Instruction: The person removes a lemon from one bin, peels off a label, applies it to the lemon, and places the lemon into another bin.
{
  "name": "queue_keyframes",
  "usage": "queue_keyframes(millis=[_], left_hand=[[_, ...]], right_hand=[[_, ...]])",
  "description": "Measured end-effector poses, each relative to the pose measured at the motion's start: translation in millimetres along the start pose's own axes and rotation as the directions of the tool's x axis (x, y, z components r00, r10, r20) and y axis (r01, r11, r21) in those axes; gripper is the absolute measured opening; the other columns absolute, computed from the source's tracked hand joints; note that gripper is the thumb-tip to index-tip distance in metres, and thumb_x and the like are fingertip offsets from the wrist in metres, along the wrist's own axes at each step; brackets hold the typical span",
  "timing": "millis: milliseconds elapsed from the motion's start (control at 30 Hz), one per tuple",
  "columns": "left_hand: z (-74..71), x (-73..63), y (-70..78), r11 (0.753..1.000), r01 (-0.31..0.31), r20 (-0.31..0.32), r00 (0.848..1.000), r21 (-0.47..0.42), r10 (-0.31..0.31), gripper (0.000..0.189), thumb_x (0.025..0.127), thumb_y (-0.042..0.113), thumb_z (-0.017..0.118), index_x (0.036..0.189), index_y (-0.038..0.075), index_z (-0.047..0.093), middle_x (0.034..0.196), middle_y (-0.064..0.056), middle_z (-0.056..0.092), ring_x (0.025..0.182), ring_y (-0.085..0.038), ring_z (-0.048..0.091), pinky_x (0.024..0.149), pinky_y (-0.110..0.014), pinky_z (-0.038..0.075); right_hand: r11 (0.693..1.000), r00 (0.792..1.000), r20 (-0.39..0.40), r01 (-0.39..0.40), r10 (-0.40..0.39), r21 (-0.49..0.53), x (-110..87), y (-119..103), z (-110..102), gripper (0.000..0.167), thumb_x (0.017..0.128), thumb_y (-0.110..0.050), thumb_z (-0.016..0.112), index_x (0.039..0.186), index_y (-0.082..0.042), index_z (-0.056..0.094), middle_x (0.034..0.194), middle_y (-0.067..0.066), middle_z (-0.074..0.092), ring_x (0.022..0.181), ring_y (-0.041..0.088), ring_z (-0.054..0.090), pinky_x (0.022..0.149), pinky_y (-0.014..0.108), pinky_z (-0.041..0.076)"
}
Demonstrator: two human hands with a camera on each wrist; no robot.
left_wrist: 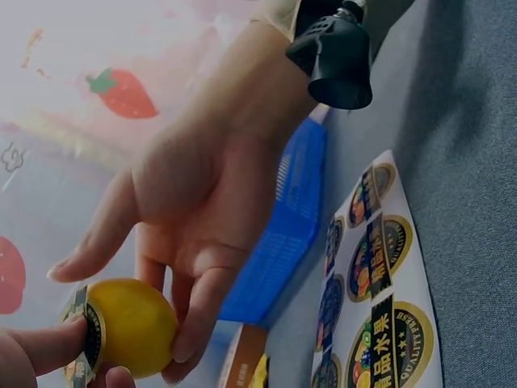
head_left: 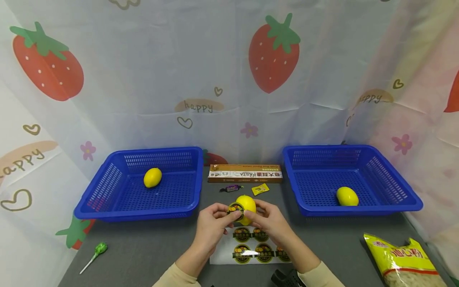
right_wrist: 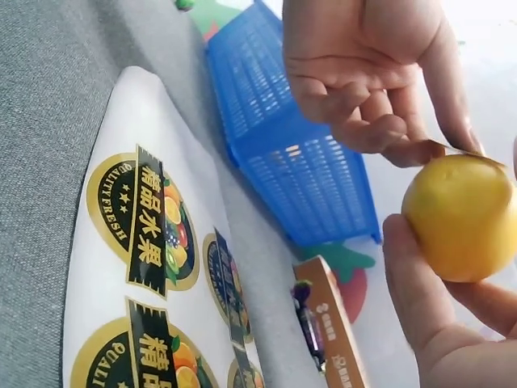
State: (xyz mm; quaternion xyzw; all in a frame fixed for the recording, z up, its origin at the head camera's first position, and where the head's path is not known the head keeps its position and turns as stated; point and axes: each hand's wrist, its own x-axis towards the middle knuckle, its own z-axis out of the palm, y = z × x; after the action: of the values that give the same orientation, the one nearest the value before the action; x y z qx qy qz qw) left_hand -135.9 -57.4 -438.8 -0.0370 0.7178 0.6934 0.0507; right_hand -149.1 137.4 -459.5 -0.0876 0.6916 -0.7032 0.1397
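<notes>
Between the two hands is a yellow lemon (head_left: 248,202), held above a sheet of stickers. The right hand (head_left: 274,224) grips the lemon from its right side; in the right wrist view its fingers (right_wrist: 416,283) lie around the fruit. Thumb and fingers of the left hand (head_left: 209,225) pinch a round black-and-gold sticker (head_left: 235,208) at the lemon's left side. In the left wrist view, that sticker (left_wrist: 94,331) overlaps the lemon (left_wrist: 141,327). Below the hands lies the white sticker sheet (head_left: 220,255), bearing several more round labels.
Two blue baskets stand left (head_left: 138,217) and right (head_left: 362,211), each with one lemon inside. Between them are a pasta box (head_left: 245,174), a purple-wrapped candy (head_left: 231,188) and a yellow packet (head_left: 260,189). A green lollipop (head_left: 101,248) lies left, a yellow bag (head_left: 405,259) right.
</notes>
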Motion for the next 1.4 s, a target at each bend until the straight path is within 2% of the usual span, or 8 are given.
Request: queue_keyframes(millis=[233,467,700,900,1100,1200,1400], left_hand=[[2.8,-1.9,-2.8,0.998,-0.033,-0.003,0.999,0.057,0.033,0.035,0.080,0.028,0.087,0.094,0.001,0.070,0.077,-0.003,0.070,0.065,-0.018,0.066,0.053,-0.027,0.052],[3.0,-1.6,1.0,0.999,-0.013,0.010,1.000,0.049,0.013,0.035,0.086,0.032,0.082,0.095,0.000,0.074,0.079,-0.004,0.073,0.068,-0.015,0.067,0.060,-0.030,0.055],[-2.3,-1.5,6.4,0.998,0.014,0.017,1.000,0.061,-0.015,0.037,0.084,0.037,0.083,0.091,0.001,0.077,0.075,-0.006,0.075,0.065,-0.016,0.072,0.060,-0.033,0.055],[-4.9,-1.2,6.9,0.998,0.064,0.072,0.995,0.013,-0.065,0.039,0.083,0.036,0.084,0.093,0.000,0.075,0.077,-0.004,0.075,0.065,-0.016,0.072,0.058,-0.029,0.056],[-8.3,1.4,7.9,0.991,0.102,0.189,0.978,-0.089,-0.084,0.044,0.088,0.024,0.080,0.119,-0.003,0.064,0.097,-0.008,0.074,0.066,-0.015,0.070,0.056,-0.024,0.057],[-10.1,3.3,8.5,0.985,0.120,0.230,0.969,-0.121,-0.090,0.047,0.090,0.020,0.079,0.126,-0.005,0.063,0.101,-0.009,0.074,0.066,-0.012,0.069,0.059,-0.023,0.058],[-11.6,6.3,5.9,0.986,0.098,0.201,0.977,-0.132,-0.070,0.039,0.089,0.014,0.079,0.121,-0.008,0.069,0.102,-0.010,0.073,0.070,-0.010,0.068,0.071,-0.026,0.060]], right_hand=[[0.998,1.000,-0.013,0.003,-0.004,-0.069,0.6,-1.8,-0.2,0.055,0.099,-0.030,0.066,0.143,0.001,0.053,0.131,0.022,0.062,0.105,0.023,0.067,0.089,0.042,0.059],[0.998,0.999,-0.022,0.022,-0.023,-0.057,0.4,-1.2,0.0,0.056,0.101,-0.032,0.063,0.144,0.002,0.052,0.131,0.024,0.063,0.101,0.025,0.072,0.084,0.043,0.061],[0.995,0.996,-0.036,0.076,-0.079,-0.069,0.9,-1.9,0.6,0.053,0.101,-0.031,0.063,0.140,0.005,0.055,0.126,0.026,0.066,0.098,0.025,0.074,0.081,0.040,0.062],[0.994,0.994,-0.015,0.107,-0.107,-0.005,-0.2,0.7,0.1,0.052,0.103,-0.027,0.060,0.141,0.007,0.053,0.129,0.029,0.063,0.099,0.021,0.074,0.082,0.038,0.062],[0.987,0.989,0.029,0.141,-0.143,0.072,-2.9,5.0,-0.4,0.052,0.105,-0.021,0.057,0.141,0.014,0.048,0.133,0.032,0.059,0.102,0.017,0.073,0.085,0.038,0.061],[0.984,0.987,0.044,0.151,-0.156,0.098,-3.5,7.0,-0.5,0.052,0.105,-0.019,0.055,0.141,0.017,0.045,0.134,0.032,0.058,0.103,0.015,0.072,0.085,0.036,0.060],[0.984,0.988,0.038,0.143,-0.147,0.108,-3.0,7.1,-0.3,0.050,0.105,-0.018,0.055,0.141,0.016,0.046,0.133,0.028,0.061,0.103,0.015,0.072,0.085,0.037,0.061]])
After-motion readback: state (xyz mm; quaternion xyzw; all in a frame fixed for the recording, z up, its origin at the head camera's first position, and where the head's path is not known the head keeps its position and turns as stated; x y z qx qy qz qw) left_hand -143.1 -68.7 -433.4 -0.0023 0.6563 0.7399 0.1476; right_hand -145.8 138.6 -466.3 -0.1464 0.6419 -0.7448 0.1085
